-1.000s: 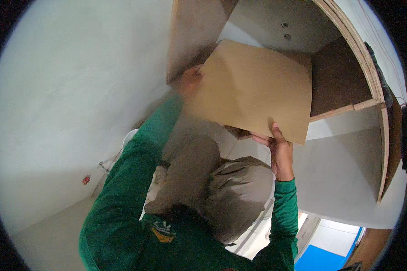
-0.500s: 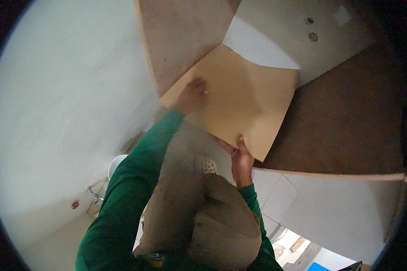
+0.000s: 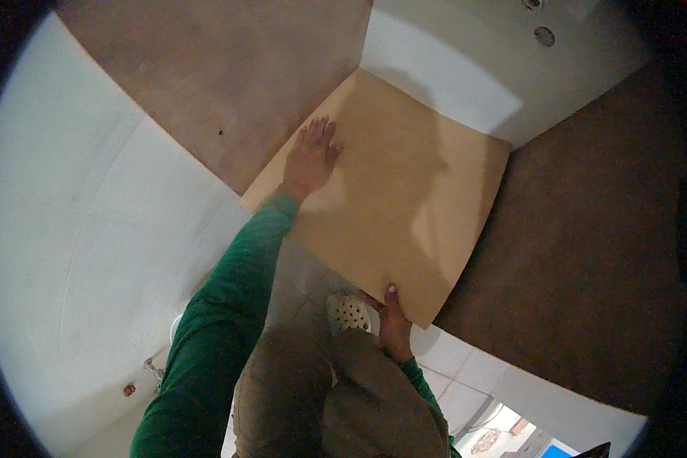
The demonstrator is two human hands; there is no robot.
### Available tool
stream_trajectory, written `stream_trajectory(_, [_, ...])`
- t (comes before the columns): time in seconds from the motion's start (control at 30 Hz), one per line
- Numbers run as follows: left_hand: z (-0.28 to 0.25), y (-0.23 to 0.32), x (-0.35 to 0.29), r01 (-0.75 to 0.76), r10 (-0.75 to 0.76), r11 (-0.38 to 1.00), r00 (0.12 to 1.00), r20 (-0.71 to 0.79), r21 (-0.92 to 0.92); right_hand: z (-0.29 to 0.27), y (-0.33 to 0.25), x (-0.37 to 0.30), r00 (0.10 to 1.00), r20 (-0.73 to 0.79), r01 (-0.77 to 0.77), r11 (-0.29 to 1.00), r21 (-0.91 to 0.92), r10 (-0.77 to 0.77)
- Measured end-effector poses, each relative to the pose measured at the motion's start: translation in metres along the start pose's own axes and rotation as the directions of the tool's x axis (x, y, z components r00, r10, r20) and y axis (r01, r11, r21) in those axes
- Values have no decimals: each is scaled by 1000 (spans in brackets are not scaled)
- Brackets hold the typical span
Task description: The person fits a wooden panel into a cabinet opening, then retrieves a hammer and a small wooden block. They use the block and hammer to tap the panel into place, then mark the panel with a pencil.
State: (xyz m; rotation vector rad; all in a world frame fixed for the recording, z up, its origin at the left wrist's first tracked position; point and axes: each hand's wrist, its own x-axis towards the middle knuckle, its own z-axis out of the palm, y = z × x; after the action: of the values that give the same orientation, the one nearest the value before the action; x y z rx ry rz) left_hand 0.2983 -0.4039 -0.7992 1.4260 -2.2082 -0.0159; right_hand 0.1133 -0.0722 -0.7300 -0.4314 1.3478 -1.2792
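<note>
A tan sheet of board [image 3: 389, 175] lies between two brown panels, its far edge against the pale back wall. My left hand [image 3: 311, 158] rests flat on the board's left part, fingers stretched out and a little apart. At the near right corner, my right hand [image 3: 395, 324] grips the board's edge, thumb on top and fingers underneath. Most of those fingers are hidden by the board. The left brown panel [image 3: 206, 84] meets the board's left edge. Along the board's right side runs the darker brown panel [image 3: 565, 237].
Two round fittings, one a dark disc [image 3: 544, 36], sit on the back wall [image 3: 450, 69]. A metal tap [image 3: 154, 370] and a red fitting [image 3: 129, 390] are on the white wall at left. White tiles [image 3: 466, 366] and my perforated shoe [image 3: 349, 311] show below.
The board's near edge has come lower and nearer to me, and it lies flatter. My left hand has settled flat on it. The view has shifted, showing more of the left panel.
</note>
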Motion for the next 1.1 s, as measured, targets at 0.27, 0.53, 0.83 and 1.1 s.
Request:
stream_trajectory(0.27, [29,-1,48,-83,79,996,990,-114,-30,-29,30,14,989,-83,-136,980,-144,125])
stream_trajectory(0.53, [41,11,114,-98,94,993,994,-58,-63,-47,13,1,988,105,-57,888,-456,118])
stream_trajectory(0.83, [66,-9,148,-190,195,976,980,-35,107,-100,76,-17,954,-99,-300,908,-292,283])
stream_trajectory(1.1, [73,12,167,-167,179,964,983,-36,208,-96,76,-13,938,-83,-345,908,-236,335])
